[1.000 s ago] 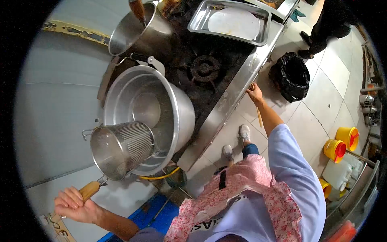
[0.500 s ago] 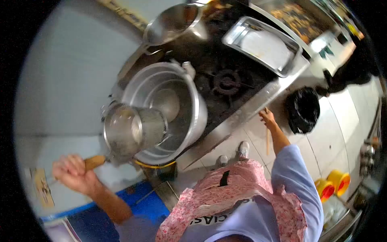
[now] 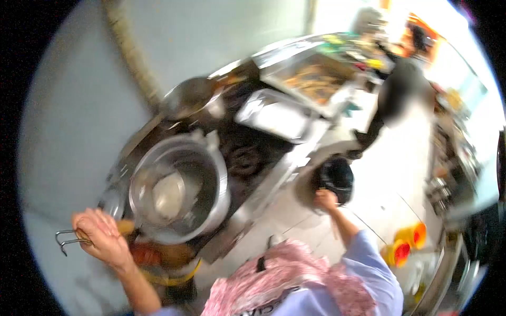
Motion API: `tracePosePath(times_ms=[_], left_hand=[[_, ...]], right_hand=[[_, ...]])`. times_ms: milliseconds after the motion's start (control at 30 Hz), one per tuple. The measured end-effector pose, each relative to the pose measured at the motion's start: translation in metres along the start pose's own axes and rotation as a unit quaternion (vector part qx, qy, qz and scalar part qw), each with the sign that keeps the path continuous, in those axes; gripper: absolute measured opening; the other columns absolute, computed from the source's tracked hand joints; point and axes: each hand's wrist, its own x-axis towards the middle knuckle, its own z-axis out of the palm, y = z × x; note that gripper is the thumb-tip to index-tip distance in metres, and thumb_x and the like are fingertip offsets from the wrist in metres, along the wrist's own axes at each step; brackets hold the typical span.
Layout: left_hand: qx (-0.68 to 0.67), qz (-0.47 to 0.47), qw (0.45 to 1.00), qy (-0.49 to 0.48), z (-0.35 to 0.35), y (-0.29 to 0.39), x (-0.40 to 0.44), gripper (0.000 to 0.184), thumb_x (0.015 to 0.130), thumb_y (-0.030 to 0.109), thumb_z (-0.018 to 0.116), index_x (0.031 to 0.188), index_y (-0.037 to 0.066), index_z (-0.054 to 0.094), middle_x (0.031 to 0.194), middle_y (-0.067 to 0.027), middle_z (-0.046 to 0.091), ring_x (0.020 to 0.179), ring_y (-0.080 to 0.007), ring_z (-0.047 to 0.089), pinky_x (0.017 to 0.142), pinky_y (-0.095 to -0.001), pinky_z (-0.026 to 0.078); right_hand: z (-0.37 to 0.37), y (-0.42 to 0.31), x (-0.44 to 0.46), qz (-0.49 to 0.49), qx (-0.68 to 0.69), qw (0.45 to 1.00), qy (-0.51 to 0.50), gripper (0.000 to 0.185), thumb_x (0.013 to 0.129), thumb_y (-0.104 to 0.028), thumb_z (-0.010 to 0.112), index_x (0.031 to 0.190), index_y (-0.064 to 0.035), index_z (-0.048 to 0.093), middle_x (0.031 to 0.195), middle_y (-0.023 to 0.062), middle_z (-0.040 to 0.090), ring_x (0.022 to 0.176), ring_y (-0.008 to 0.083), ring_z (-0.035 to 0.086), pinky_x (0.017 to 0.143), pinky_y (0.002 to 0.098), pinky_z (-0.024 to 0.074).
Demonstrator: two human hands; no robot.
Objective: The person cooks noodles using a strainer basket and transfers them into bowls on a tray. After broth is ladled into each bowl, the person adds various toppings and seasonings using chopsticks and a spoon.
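Note:
My left hand (image 3: 103, 235) is closed round the wooden handle (image 3: 125, 227) of a metal strainer. A bent metal hook (image 3: 71, 241) at the handle's end sticks out beyond my fist. The strainer's basket is smeared by motion at the large aluminium pot (image 3: 224, 205), and I cannot tell exactly how deep it sits. Inside the pot a pale round patch (image 3: 168, 196) shows. Out to the right, my right hand (image 3: 326, 199) is closed on a thin, light stick that hangs down, blurred, over the floor.
On the black stove stand a second pot (image 3: 187, 97) and a steel tray (image 3: 274, 116). Behind them is a tray of brown food pieces (image 3: 316, 81). A black-lined bin (image 3: 337, 176) stands by my right hand. Another person (image 3: 403, 92) is further back. Yellow containers (image 3: 396, 253) are at right.
The view has swung, showing more of the room. The strainer, earlier tilted at the pot's left rim with its basket plainly visible, has moved over the pot. Both hands keep their grip.

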Motion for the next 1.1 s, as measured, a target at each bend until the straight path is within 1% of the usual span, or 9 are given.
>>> tracePosePath(times_ms=[67,167,300,667,733,900,967,1000,1100], left_hand=[[0.043,-0.073,0.996,0.024,0.006,-0.022,0.001,0.032,0.095,0.025,0.042,0.067,0.012,0.032,0.054,0.0054,0.03,0.043,-0.001,0.025,0.034,-0.0161,0.021],[0.077,0.05,0.995,0.029,0.008,-0.012,0.008,0.028,0.094,0.019,0.038,0.068,0.01,0.034,0.056,0.0041,0.028,0.045,-0.0017,0.025,0.036,-0.0176,0.021],[0.0,0.009,1.0,-0.015,-0.031,-0.026,0.002,0.028,0.093,0.017,0.039,0.067,0.01,0.034,0.055,0.003,0.033,0.044,-0.002,0.026,0.037,-0.0175,0.022],[0.079,-0.044,0.995,-0.033,-0.02,-0.01,0.009,0.031,0.096,0.027,0.037,0.072,0.008,0.039,0.062,0.0018,0.033,0.051,-0.0063,0.031,0.044,-0.0228,0.03],[0.167,0.084,0.979,0.079,-0.02,-0.022,0.01,0.031,0.096,0.027,0.038,0.071,0.008,0.038,0.061,0.0021,0.032,0.051,-0.0064,0.031,0.045,-0.024,0.03],[0.218,0.012,0.969,0.117,-0.026,0.004,-0.01,0.033,0.096,0.027,0.038,0.071,0.005,0.042,0.06,0.0003,0.035,0.049,-0.0079,0.032,0.044,-0.0223,0.031],[0.295,0.158,0.942,0.042,-0.038,-0.023,0.004,0.037,0.095,0.028,0.04,0.069,0.002,0.041,0.064,-0.003,0.038,0.054,-0.0116,0.036,0.047,-0.0259,0.034],[0.222,0.054,0.973,0.026,-0.022,-0.011,0.004,0.039,0.095,0.028,0.041,0.068,0.001,0.041,0.066,-0.0041,0.039,0.057,-0.013,0.037,0.048,-0.0275,0.035],[0.224,0.151,0.956,0.117,-0.01,0.014,-0.005,0.037,0.095,0.029,0.042,0.069,0.003,0.042,0.063,-0.0021,0.037,0.052,-0.011,0.036,0.045,-0.027,0.033]], right_hand=[[-0.023,-0.066,-0.026,0.078,0.06,0.995,-0.021,0.028,0.083,-0.03,0.053,0.088,-0.0041,0.062,0.077,0.0149,0.062,0.073,0.0227,0.061,0.068,0.0372,0.0477],[-0.052,-0.093,-0.05,0.139,0.101,0.98,-0.105,0.028,0.082,-0.031,0.054,0.092,-0.0055,0.059,0.075,0.0136,0.062,0.071,0.0221,0.06,0.065,0.0343,0.0447],[-0.045,-0.096,-0.109,0.091,0.149,0.984,-0.025,0.026,0.086,-0.028,0.049,0.074,-0.0064,0.055,0.062,0.001,0.055,0.056,0.0081,0.048,0.051,0.0253,0.0407],[-0.086,-0.096,-0.251,0.178,0.109,0.978,-0.027,0.042,0.09,-0.041,0.045,0.084,-0.0024,0.061,0.074,0.0091,0.065,0.055,0.0166,0.057,0.054,0.0313,0.0474],[-0.099,-0.093,-0.251,0.165,0.14,0.976,-0.013,0.042,0.09,-0.042,0.046,0.086,-0.0025,0.061,0.075,0.0091,0.066,0.056,0.0173,0.058,0.054,0.0311,0.0477],[-0.114,-0.085,-0.246,0.16,0.082,0.984,0.015,0.04,0.091,-0.04,0.043,0.095,-0.0056,0.062,0.076,0.0087,0.065,0.066,0.02,0.06,0.06,0.0344,0.0478],[-0.099,-0.073,-0.265,0.109,0.17,0.979,-0.017,0.033,0.09,-0.035,0.046,0.092,-0.005,0.06,0.071,0.008,0.062,0.066,0.019,0.058,0.06,0.0337,0.0468],[-0.11,-0.069,-0.266,0.08,0.214,0.973,-0.025,0.03,0.09,-0.032,0.047,0.091,-0.0047,0.059,0.07,0.0077,0.06,0.065,0.0182,0.057,0.059,0.0332,0.0465],[-0.135,-0.072,-0.281,0.105,0.164,0.979,-0.052,0.033,0.091,-0.034,0.044,0.092,-0.0043,0.059,0.078,0.0087,0.064,0.063,0.0171,0.057,0.058,0.0307,0.0473]])
